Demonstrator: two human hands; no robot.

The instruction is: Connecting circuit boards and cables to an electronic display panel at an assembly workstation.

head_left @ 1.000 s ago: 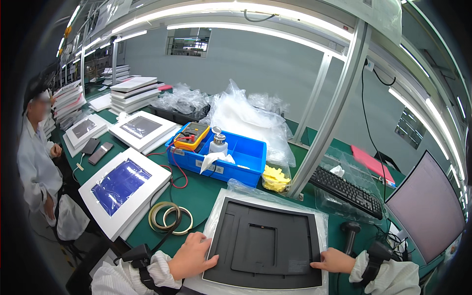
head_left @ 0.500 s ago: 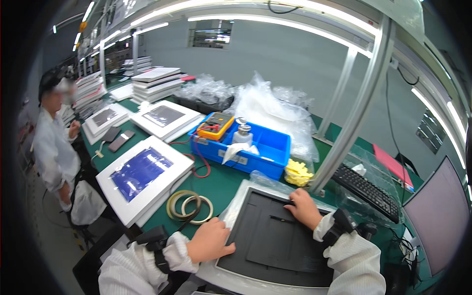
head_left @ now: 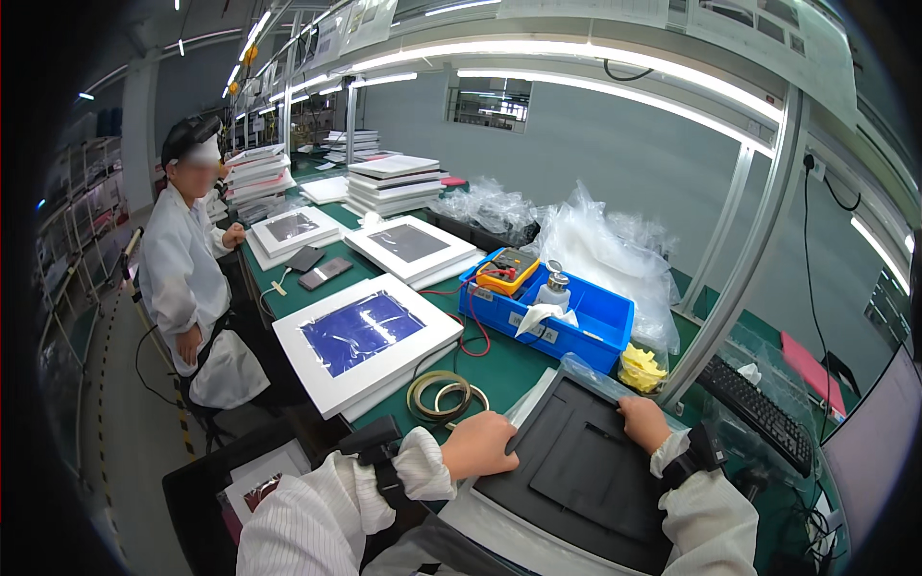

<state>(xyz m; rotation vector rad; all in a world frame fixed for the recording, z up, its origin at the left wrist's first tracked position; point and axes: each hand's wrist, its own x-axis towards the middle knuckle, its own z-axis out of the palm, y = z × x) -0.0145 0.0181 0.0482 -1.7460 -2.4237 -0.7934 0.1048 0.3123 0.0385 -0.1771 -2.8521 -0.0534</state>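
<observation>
A black rectangular plastic panel [head_left: 576, 480] with a raised flat section lies in front of me, tilted across the bench edge. Beneath it shows a pale frame-like piece [head_left: 471, 514] with clear film. My left hand [head_left: 482, 445] grips the panel's left edge, thumb on top, the other fingers partly hidden. At the far right corner my right hand [head_left: 644, 423] is curled over the rim; its fingertips are partly out of sight. Left of the panel, close to my left hand, lie rolls of tape [head_left: 448, 397].
A white-framed panel with blue film [head_left: 365, 331] lies left. Behind stands a blue bin [head_left: 595, 331] with a yellow multimeter [head_left: 507, 271] and a pump bottle [head_left: 553, 290]. A metal post [head_left: 744, 259], keyboard [head_left: 759, 413] and monitor [head_left: 879, 446] are right. A co-worker [head_left: 192, 269] sits at left.
My view has swung left, so the bench and bin appear further right. Both hands stay on the black panel's edges. More of the co-worker and the aisle shows.
</observation>
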